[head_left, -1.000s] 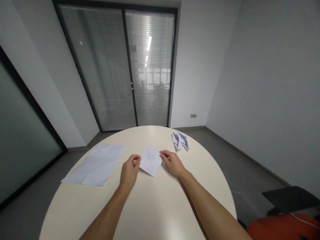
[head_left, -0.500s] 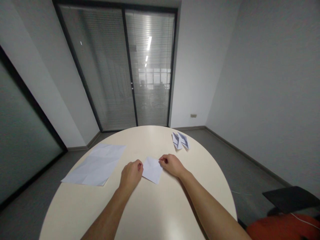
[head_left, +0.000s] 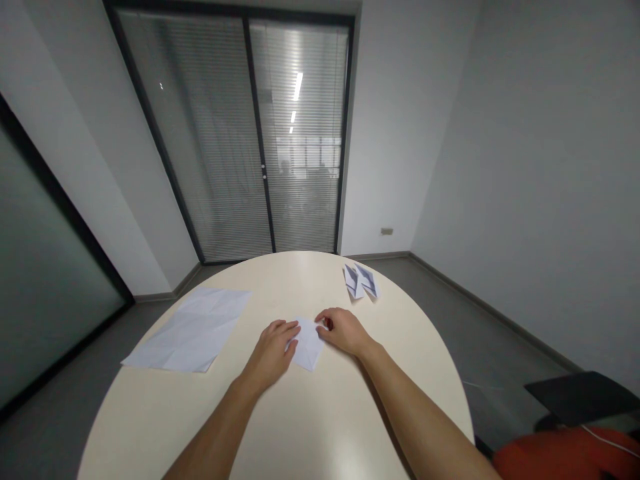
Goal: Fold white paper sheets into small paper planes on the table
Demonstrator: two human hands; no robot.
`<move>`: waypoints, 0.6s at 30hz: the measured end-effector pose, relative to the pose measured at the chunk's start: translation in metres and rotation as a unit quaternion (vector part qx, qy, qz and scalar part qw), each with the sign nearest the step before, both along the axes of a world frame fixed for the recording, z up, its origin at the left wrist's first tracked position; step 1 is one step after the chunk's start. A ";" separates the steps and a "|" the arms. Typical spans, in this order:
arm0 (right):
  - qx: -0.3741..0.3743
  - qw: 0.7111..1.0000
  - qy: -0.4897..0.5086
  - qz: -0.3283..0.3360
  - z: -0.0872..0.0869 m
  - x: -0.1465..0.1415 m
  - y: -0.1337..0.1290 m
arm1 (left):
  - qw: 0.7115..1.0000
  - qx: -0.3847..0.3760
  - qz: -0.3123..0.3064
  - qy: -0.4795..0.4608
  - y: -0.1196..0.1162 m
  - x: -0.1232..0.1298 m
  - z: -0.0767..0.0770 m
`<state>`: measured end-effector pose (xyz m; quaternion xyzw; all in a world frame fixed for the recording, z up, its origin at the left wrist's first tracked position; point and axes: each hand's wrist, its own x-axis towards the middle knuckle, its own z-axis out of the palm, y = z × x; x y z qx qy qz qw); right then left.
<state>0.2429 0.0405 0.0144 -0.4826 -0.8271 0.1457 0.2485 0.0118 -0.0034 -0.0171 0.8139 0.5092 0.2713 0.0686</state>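
A small square of white paper (head_left: 309, 350) lies on the table between my two hands, one corner pointing toward me. My left hand (head_left: 275, 350) rests on its left side, fingers stretched out over the sheet and partly hiding it. My right hand (head_left: 341, 329) is at the paper's right edge, with thumb and forefinger parted. Whether those fingertips touch the sheet is hard to make out. Beyond the right hand stand two folded white paper pieces (head_left: 361, 281), side by side.
Large creased white sheets (head_left: 193, 330) lie at the left of the round cream table (head_left: 300, 427). A glass door with blinds (head_left: 300, 200) is behind the table. At the lower right are a black panel (head_left: 583, 397) and something red (head_left: 560, 453).
My left hand has unclenched and moved right onto the small paper, spreading its fingers. The right thumb and forefinger have come apart. The paper's left side appears folded over.
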 end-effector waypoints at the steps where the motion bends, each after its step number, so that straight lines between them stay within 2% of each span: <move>1: 0.010 1.000 0.001 0.008 0.000 0.000 0.000 | 1.000 0.000 0.001 -0.004 0.001 -0.001 0.000; 4: 0.029 0.998 0.013 0.048 0.000 0.000 0.001 | 1.000 0.000 0.002 -0.022 0.003 -0.002 -0.002; 8: 0.019 0.995 0.027 0.099 -0.003 -0.001 0.001 | 0.999 0.001 0.006 -0.042 0.006 -0.002 -0.003; 15: 0.016 0.993 0.033 0.112 -0.006 0.000 0.004 | 0.998 -0.010 0.034 -0.060 0.003 0.001 0.007; 18: 0.014 0.993 0.029 0.112 -0.008 0.000 0.004 | 0.997 -0.013 0.033 -0.069 0.003 0.001 0.006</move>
